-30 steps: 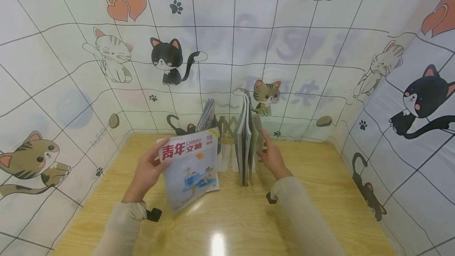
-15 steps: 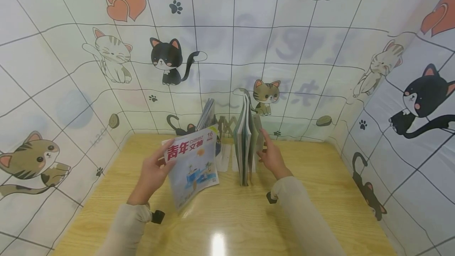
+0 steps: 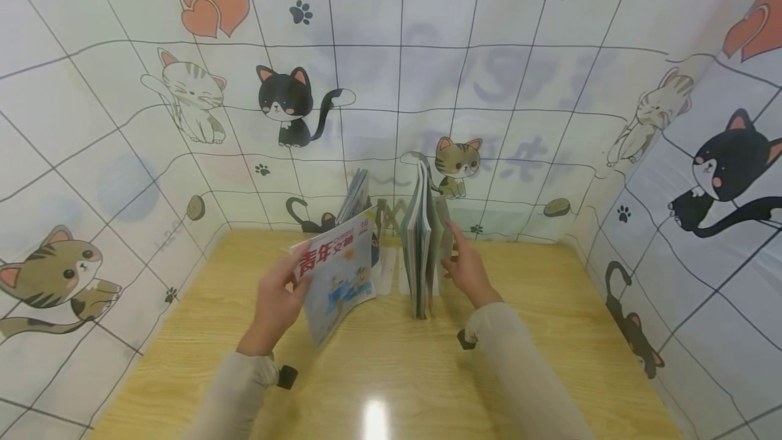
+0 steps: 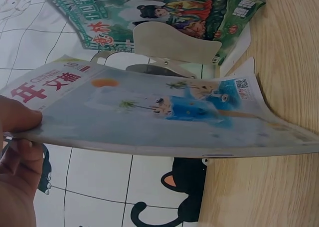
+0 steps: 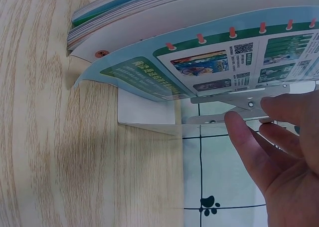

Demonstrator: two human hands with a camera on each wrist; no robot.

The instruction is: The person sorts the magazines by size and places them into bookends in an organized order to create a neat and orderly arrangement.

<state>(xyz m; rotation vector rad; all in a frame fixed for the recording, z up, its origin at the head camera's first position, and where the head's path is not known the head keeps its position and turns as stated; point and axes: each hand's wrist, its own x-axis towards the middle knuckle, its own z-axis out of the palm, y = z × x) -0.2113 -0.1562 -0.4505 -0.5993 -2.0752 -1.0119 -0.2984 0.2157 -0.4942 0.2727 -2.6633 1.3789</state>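
My left hand [image 3: 280,307] grips a thin magazine [image 3: 339,277] by its upper left edge, thumb on the front cover. The cover has red Chinese lettering and a blue beach picture; its sheets bend slightly in the left wrist view. Behind it stands an expanding metal bookend [image 3: 387,216] with a crisscross middle. On the right side my right hand [image 3: 470,276] holds the bookend's end plate [image 3: 444,223] at its edge with thumb and fingertips. Several magazines [image 3: 418,243] stand upright against the inside of that plate. A green illustrated cover [image 4: 174,12] shows among them in the left wrist view.
More thin magazines [image 3: 354,199] lean at the bookend's left end, partly hidden by the held magazine. The wooden table [image 3: 519,372] reaches back to a cat-patterned wall covering [image 3: 519,107], which also rises on both sides.
My left hand has moved the magazine rightward, closer to the bookend, and turned it more edge-on. My right hand and the upright magazines have stayed in place.
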